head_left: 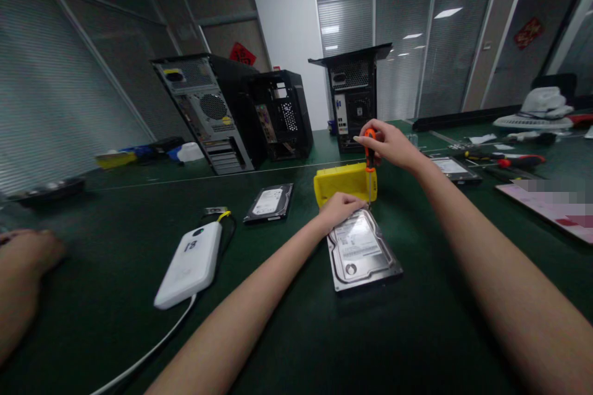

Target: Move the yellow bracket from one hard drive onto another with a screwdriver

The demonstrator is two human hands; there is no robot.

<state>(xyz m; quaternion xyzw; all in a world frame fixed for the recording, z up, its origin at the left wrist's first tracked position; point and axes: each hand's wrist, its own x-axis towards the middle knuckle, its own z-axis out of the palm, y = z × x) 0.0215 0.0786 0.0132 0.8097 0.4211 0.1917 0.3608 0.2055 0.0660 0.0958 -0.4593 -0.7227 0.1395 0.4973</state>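
A silver hard drive lies label side up on the green tabletop in front of me. My left hand grips its far left edge, fingers bent over the top near the far corner. In my right hand is an orange and black screwdriver, held upright by the handle. Its shaft points down at the drive's far edge, close to my left fingertips; the exact contact of the tip is too small to tell. Just behind the drive stands an open yellow plastic case.
Another hard drive and a white power bank with a cable lie left. Computer towers stand at the back. Pliers, a third drive and a pink board are right. Another person's hand rests far left.
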